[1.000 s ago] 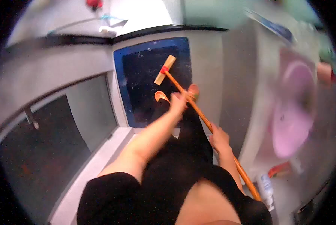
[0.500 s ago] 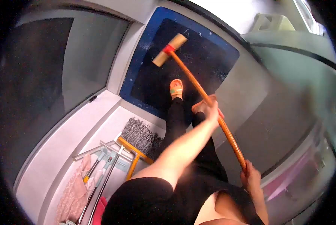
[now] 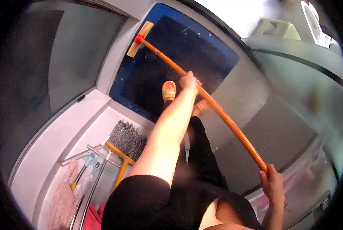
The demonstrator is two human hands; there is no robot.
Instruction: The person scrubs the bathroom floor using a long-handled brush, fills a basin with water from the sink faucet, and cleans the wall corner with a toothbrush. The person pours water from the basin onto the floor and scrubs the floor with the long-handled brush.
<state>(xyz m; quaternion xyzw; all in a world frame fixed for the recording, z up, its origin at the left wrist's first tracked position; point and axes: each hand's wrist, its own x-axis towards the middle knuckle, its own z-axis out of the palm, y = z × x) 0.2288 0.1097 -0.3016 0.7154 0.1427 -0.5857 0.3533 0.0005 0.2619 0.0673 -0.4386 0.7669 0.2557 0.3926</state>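
My left hand (image 3: pixel 189 82) is wrapped round the middle of the orange wooden handle of a broom (image 3: pixel 232 124). Near the top end of that handle, my right hand (image 3: pixel 273 181) grips it too. The broom's narrow tan head (image 3: pixel 148 31), joined by a red socket, rests at the left edge of the blue-bordered dark mat (image 3: pixel 229 61); its bristles do not show. My feet, in orange slippers (image 3: pixel 168 90), are on the mat's near part.
On the left, a grey mop head (image 3: pixel 128 138), a yellow frame (image 3: pixel 120 153), metal poles and a pink cloth (image 3: pixel 66 197) lie by a white ledge (image 3: pixel 60 136). A dark glass panel (image 3: pixel 83 46) stands beyond. To the right is a grey cabinet (image 3: pixel 271 138).
The broom head has swung left across the mat to its left edge. My left hand moved up and left with the handle, while my right hand shifted right.
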